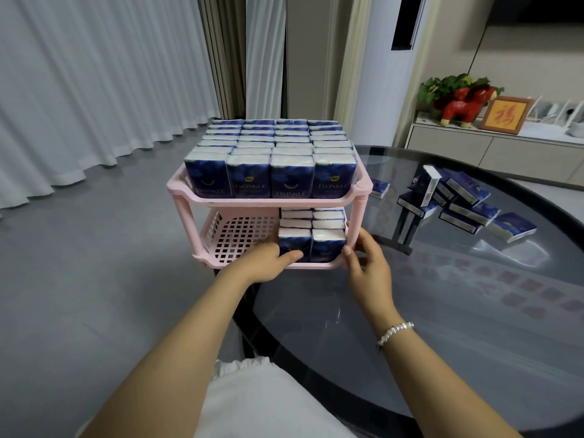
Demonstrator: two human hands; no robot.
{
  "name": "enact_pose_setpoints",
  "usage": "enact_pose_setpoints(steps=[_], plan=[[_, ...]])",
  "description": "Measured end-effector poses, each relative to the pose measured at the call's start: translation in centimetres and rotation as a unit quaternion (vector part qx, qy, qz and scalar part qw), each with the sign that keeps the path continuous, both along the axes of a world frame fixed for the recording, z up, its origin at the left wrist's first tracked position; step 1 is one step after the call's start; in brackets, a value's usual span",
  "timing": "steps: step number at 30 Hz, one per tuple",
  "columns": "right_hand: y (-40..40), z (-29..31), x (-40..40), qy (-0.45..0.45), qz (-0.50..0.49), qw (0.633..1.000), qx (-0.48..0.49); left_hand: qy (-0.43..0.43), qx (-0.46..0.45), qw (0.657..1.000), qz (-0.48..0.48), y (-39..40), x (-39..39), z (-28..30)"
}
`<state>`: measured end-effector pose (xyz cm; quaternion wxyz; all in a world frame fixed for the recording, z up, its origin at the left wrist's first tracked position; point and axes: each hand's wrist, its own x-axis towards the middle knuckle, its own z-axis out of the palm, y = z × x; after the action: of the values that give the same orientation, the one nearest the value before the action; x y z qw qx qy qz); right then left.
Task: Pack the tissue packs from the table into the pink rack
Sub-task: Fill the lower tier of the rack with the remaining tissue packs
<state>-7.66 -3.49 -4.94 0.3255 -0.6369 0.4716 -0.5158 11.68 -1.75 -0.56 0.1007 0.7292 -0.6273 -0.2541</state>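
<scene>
A two-tier pink rack (189, 197) stands on the left edge of a round dark glass table (442, 327). Its top tier is full of upright blue tissue packs (271, 159). On the right side of the lower tier stand two rows of packs (311, 235); the left side is bare mesh. My left hand (268, 263) reaches into the lower tier, thumb on the front-left pack (294, 245). My right hand (366, 263) rests against the rack's right front post beside the front-right pack (327, 245), fingers spread. Several loose packs (458, 200) lie heaped on the table to the right.
White curtains hang at the left above a grey floor. A tall white column stands behind the rack. A low sideboard (474, 143) at the back right carries a red horse figure, a plant and a framed picture. My white garment shows at the bottom.
</scene>
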Motion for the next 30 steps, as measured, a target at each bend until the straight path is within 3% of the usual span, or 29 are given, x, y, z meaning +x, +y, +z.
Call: enact_pose_setpoints(steps=[6, 10, 17, 19, 25, 30], plan=[[0.3, 0.1, 0.1, -0.008, 0.012, 1.0, -0.014, 0.093, -0.061, 0.994, -0.019, 1.4, 0.1, 0.7], [0.6, 0.2, 0.1, -0.01, 0.008, 1.0, -0.006, 0.137, -0.114, 0.984, 0.026, 3.0, -1.2, 1.2], [1.5, 1.2, -1.2, -0.027, -0.011, 1.0, 0.009, 0.121, -0.315, 0.93, 0.145, 6.0, -4.5, 1.8], [2.1, 1.8, -2.2, -0.033, -0.022, 0.999, 0.002, 0.138, -0.347, 0.918, 0.134, 7.0, -5.9, 2.0], [2.4, 3.6, -7.1, -0.036, -0.058, 0.997, -0.018, 0.214, -0.324, 0.92, 0.055, 7.0, -11.7, 3.0], [-0.1, 5.1, -12.2, -0.006, -0.108, 0.994, -0.017, 0.218, -0.286, 0.933, 0.029, 3.2, -17.0, 4.0]])
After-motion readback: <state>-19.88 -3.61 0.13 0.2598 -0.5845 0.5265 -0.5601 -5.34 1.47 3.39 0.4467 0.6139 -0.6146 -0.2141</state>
